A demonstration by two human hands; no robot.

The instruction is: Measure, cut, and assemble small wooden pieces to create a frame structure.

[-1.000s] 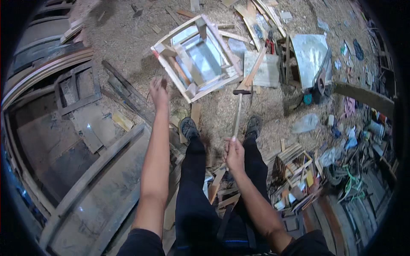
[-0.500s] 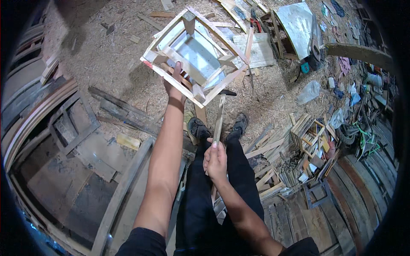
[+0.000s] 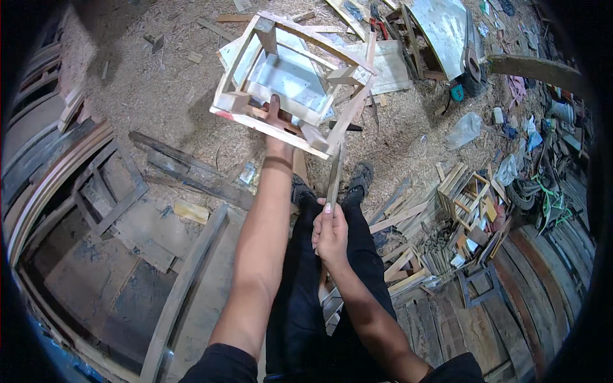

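Note:
My left hand (image 3: 274,115) grips the near rail of an open wooden frame (image 3: 351,116), its thumb showing inside the rail. The frame is built of pale slats with short corner posts and hangs tilted above the floor. My right hand (image 3: 330,235) is closed around the handle of a hammer (image 3: 334,177), in front of my legs. The hammer's dark head points away from me, partly hidden behind the frame's near right corner. Most of my left fingers are out of sight under the rail.
A pale board (image 3: 386,66) and a metal-sheeted box (image 3: 442,38) lie at the far right. Stacked small wooden frames (image 3: 469,201) and offcuts stand to my right. A long timber (image 3: 184,290) and dark planks are at my left. Sawdust covers the floor.
My left hand has moved right and turned the wooden frame a little. Its near corner now covers part of the hammer. My right hand has shifted slightly right with the hammer.

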